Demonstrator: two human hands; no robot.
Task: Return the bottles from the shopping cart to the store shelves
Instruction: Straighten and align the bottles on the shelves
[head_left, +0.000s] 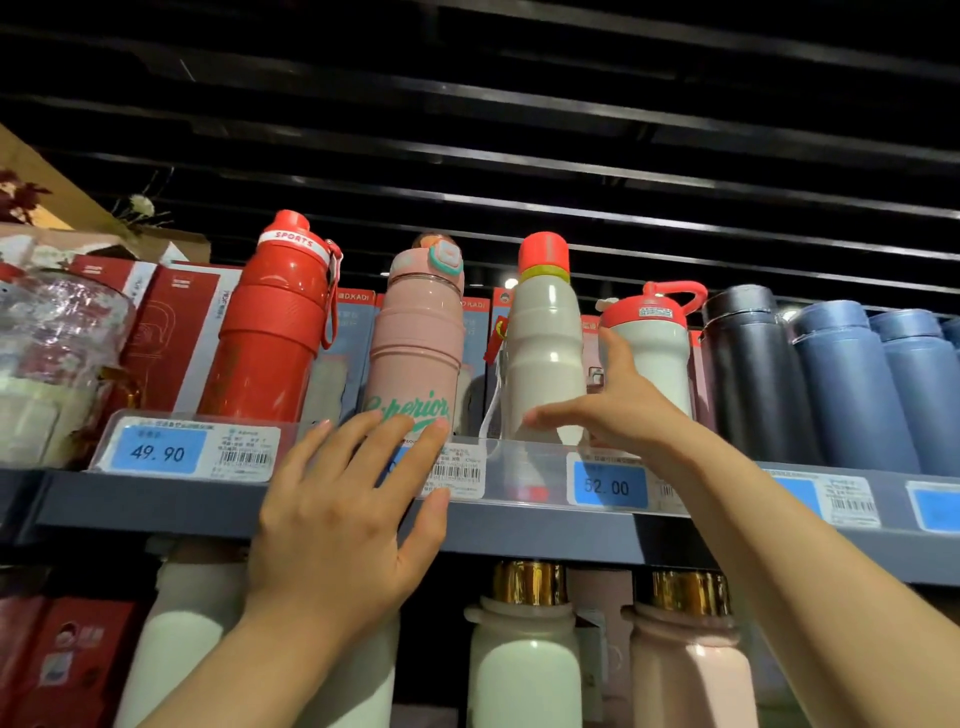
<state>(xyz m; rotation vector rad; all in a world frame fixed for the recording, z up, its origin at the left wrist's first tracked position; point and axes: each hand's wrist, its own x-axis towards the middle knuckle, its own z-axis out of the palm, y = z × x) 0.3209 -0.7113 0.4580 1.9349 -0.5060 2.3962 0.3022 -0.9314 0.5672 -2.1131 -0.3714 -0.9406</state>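
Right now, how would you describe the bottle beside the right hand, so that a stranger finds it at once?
Look at the upper grey shelf with blue price tags. Among its standing bottles, find the tall white bottle, third after the red sports bottle and the pink bottle. Only it has a red cap above a yellow-green ring; the right hand reaches its base.

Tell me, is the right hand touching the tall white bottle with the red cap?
Touching. In the head view, the right hand has straight fingers lying across the lower front of the tall white bottle, with no gap visible between them.
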